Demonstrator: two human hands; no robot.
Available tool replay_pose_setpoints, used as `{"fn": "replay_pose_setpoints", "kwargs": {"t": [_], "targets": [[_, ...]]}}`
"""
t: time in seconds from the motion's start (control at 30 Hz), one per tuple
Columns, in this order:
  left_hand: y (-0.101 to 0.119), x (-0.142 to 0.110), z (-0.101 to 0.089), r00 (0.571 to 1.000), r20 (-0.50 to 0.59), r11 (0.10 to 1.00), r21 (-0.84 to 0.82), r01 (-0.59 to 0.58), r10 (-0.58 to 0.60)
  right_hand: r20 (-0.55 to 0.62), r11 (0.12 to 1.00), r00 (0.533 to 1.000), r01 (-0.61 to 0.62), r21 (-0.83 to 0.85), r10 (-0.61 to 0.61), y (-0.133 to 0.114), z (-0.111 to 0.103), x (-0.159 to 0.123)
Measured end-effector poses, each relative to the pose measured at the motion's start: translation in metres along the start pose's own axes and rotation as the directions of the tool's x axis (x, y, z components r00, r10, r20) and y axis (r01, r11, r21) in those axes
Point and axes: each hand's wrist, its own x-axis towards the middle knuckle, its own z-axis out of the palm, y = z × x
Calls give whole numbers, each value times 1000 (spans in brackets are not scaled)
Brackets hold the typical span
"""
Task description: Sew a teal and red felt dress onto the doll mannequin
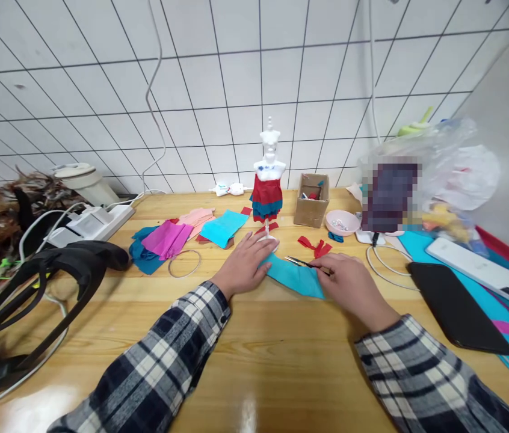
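Observation:
A teal strip of cloth point(294, 278) lies on the wooden table point(281, 355) between my hands. My left hand point(244, 263) lies flat on its left end, fingers stretched out. My right hand point(352, 284) is closed on small metal scissors point(302, 263) whose blades point left over the cloth. Just behind stands a small white mannequin point(269, 174) dressed in red and teal cloth layers. Red cloth scraps point(314, 246) lie close to the right hand.
Pink, magenta and blue cloth pieces point(177, 236) and a wire ring point(185, 263) lie to the left, with a power strip point(89, 224) and black headgear point(33, 288). A cardboard box point(311, 207), pink bowl point(342, 222), black tablet point(457, 307) and plastic bags point(444, 174) are at the right.

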Motion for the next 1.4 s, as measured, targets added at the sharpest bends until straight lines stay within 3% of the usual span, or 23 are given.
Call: {"fn": "replay_pose_setpoints", "kwargs": {"t": [0.07, 0.17, 0.3, 0.4, 0.5, 0.6, 0.7, 0.8, 0.97, 1.2, 1.3, 1.4], "targets": [[1, -1, -1, 1000, 9, 1000, 24, -14, 14, 10, 975, 995, -98, 200, 98, -1, 7, 1], [6, -5, 0, 999, 30, 1000, -8, -15, 15, 85, 844, 978, -206, 495, 189, -4, 13, 1], [11, -3, 7, 990, 139, 996, -91, -1, 13, 234, 527, 972, -203, 825, 9, -11, 11, -3], [14, -2, 5, 991, 130, 997, -62, 49, -40, 315, 425, 939, -230, 876, -141, -15, 8, -6], [19, -7, -3, 998, -5, 997, 30, 70, -69, 274, 467, 958, -205, 860, -84, -15, 7, -7], [34, -17, -10, 991, -99, 974, 198, 109, -91, 143, 593, 988, -152, 791, 63, -11, 5, -6], [55, -28, -10, 996, 12, 944, 321, 75, -83, -13, 808, 995, -71, 585, 98, -9, 2, -7], [76, -37, -6, 986, 109, 934, 348, 78, -123, -77, 950, 994, 91, 297, -71, -13, 1, -9], [99, -46, 1, 970, 181, 930, 358, 87, -160, 13, 961, 966, 254, 106, -257, -22, 5, -10], [116, -49, -2, 968, 186, 930, 355, 91, -166, 184, 950, 932, 304, 75, -313, -20, 10, -8], [107, -46, -10, 981, 112, 946, 300, 122, -161, 136, 945, 937, 328, -14, -323, -24, 5, -10], [79, -43, -20, 990, 60, 978, 175, 116, -129, 169, 919, 917, 381, -100, -361, -30, -2, -13]]}}
